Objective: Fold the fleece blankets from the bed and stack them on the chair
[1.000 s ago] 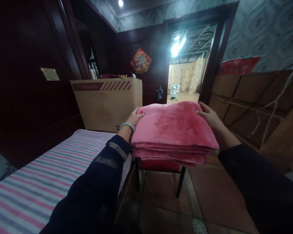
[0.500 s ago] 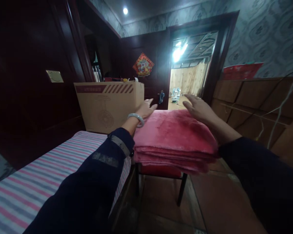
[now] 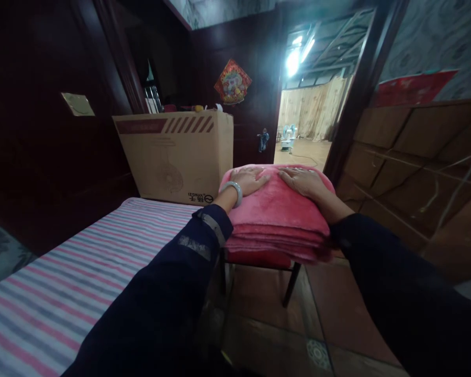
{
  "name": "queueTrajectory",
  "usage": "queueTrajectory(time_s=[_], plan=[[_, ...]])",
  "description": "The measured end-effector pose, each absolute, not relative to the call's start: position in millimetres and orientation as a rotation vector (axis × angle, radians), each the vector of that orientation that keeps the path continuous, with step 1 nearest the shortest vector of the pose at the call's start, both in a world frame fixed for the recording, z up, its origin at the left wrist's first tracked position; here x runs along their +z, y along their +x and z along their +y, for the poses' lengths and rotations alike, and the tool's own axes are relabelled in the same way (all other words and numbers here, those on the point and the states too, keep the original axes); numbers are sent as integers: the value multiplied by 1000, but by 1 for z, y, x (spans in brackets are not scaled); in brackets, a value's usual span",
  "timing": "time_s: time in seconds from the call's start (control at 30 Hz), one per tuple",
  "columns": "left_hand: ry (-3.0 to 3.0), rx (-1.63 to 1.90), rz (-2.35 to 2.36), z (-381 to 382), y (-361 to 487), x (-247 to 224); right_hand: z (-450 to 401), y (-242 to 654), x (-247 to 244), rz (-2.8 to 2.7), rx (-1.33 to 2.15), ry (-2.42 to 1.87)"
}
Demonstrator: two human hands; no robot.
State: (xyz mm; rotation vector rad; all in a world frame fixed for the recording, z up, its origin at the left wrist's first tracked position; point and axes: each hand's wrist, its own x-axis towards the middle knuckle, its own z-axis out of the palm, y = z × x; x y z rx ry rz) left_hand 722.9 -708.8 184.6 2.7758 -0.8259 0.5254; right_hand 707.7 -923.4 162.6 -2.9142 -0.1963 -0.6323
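A folded pink fleece blanket (image 3: 278, 214) lies in a thick stack on a red-seated chair (image 3: 259, 260) with dark metal legs. My left hand (image 3: 251, 181), with a pale bangle on its wrist, rests flat on the blanket's top, fingers spread. Just to its right, my right hand (image 3: 304, 182) also lies flat on the top, palm down. Neither hand grips the cloth. Both my arms wear dark sleeves.
A bed with a pink, white and grey striped sheet (image 3: 82, 267) fills the lower left. A large cardboard box (image 3: 176, 154) stands behind it. An open doorway (image 3: 306, 125) is at the back, wooden boards (image 3: 412, 157) lean at right, and the floor is brown tile (image 3: 337, 314).
My hands left the blanket's far corners, lifted above it, then came down flat side by side on its top. The blanket stack now sits settled on the chair.
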Motion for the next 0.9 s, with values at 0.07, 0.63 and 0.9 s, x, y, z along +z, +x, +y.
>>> queueTrajectory(time_s=[0.07, 0.63, 0.9], plan=[[2805, 435, -795, -699, 722, 186, -920, 704, 167, -198, -608, -2901], [2482, 734, -989, -603, 668, 138, -911, 649, 182, -459, -714, -2867], [2414, 836, -1071, -603, 635, 129, -897, 591, 149, -587, -786, -2890]])
